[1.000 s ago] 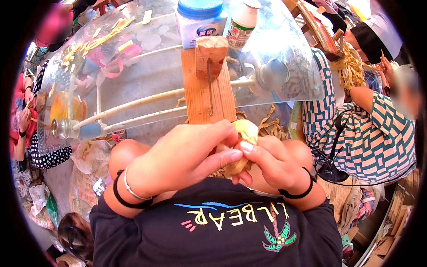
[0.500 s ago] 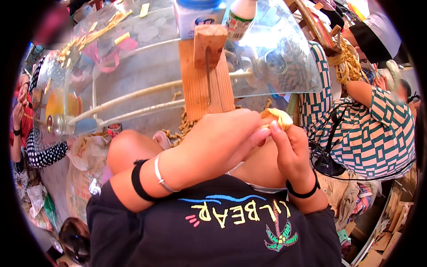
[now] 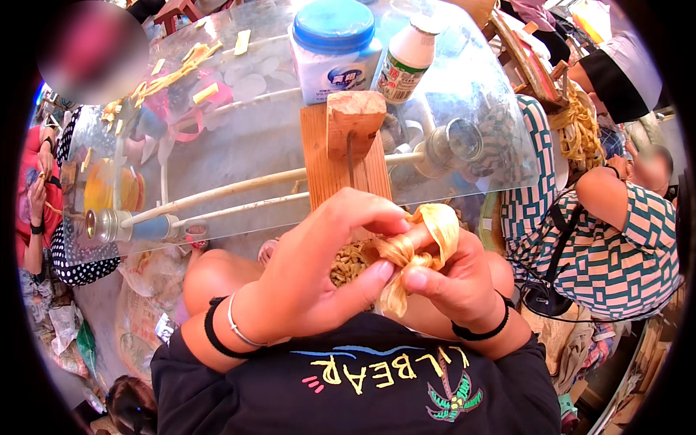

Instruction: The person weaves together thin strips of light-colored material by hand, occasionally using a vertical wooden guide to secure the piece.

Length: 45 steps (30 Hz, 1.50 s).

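A pale yellow, flat strip (image 3: 440, 221), looped and crossed over itself like a loose knot, is between my hands above my lap. My right hand (image 3: 464, 279) grips it, thumb pressed on the crossing, with the loop around its raised finger. My left hand (image 3: 319, 257) arches over the other side, its thumb and fingertips closed on the strip's edge. A short end hangs below the thumbs. Beneath, between my legs, lies a heap of yellowish braid (image 3: 348, 267), partly hidden. Just beyond my hands stands a wooden board with a block (image 3: 355, 116) and a thin metal rod.
On the glass table (image 3: 254, 159) stand a blue-lidded tub (image 3: 333, 51) and a white bottle (image 3: 411, 58). More yellow strips (image 3: 181, 69) lie at the far left. A person in a patterned outfit (image 3: 602, 239) sits close at my right; another person's hands (image 3: 40, 188) show at far left.
The strip, earlier mostly hidden in my fingers, now shows as a wide loop. My left hand has drawn back left and its fingers have spread wider. My view has shifted, revealing more tub and bottle.
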Each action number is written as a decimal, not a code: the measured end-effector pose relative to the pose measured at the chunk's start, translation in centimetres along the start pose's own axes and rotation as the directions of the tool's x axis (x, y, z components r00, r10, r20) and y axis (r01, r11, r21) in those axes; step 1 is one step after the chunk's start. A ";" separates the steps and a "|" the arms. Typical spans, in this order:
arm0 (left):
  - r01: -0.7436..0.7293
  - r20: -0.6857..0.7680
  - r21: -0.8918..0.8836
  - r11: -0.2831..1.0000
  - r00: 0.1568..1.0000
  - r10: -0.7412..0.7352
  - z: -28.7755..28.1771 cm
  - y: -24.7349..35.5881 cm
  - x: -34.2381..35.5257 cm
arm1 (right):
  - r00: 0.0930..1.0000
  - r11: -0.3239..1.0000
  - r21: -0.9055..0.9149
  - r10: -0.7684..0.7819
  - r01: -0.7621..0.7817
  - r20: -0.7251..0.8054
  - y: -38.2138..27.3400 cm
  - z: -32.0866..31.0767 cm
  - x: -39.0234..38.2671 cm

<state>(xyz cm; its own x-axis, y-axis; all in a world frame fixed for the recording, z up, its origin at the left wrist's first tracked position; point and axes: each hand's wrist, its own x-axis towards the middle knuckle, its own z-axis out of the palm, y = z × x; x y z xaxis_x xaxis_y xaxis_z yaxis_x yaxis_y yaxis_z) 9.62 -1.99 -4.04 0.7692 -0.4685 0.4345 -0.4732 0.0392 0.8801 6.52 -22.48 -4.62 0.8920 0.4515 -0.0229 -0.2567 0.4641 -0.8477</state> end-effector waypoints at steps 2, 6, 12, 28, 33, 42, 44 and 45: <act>0.123 0.028 -0.168 0.978 0.992 -0.120 -0.1 -0.1 0.0 | 1.000 1.000 -0.007 0.011 -0.011 0.012 -0.1 0.3 0.0; 0.422 0.119 -0.400 0.814 0.904 -0.411 -0.1 1.1 0.2 | 0.804 0.455 -0.730 -0.554 0.511 0.216 0.8 -1.1 0.8; 0.010 -0.017 -0.071 0.997 1.000 -0.012 1.6 0.6 -0.8 | 0.765 0.230 -0.895 -0.622 0.382 0.166 1.1 -1.3 -0.2; 0.068 0.308 0.274 0.959 0.939 -0.155 -1.4 0.0 -4.1 | 0.905 0.839 -0.445 -0.406 0.312 -0.132 1.0 -1.5 -1.5; -0.066 0.085 0.368 0.927 0.996 0.037 0.8 1.5 -2.9 | 0.973 0.940 -0.269 -0.227 0.211 -0.030 1.3 0.0 -1.5; -0.021 0.140 0.414 0.910 0.989 -0.041 0.8 1.6 -2.7 | 0.933 0.882 -0.388 -0.338 0.267 -0.126 1.8 0.0 -0.6; -0.069 0.130 0.428 0.901 0.991 0.014 0.7 1.3 -2.6 | 0.940 0.918 -0.322 -0.296 0.231 -0.171 1.5 0.4 -0.8; -0.092 0.125 0.435 0.896 0.991 0.041 0.7 1.0 -2.6 | 0.949 0.940 -0.267 -0.262 0.210 -0.174 1.4 0.4 -0.8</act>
<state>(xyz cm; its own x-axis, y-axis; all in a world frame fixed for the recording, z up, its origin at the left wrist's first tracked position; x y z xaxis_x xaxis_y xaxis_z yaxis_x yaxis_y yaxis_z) 6.85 -1.36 -4.38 0.6893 -0.5731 0.4432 -0.6815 -0.3055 0.6650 5.28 -21.92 -5.55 0.9786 0.1750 0.1080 0.0455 0.3281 -0.9435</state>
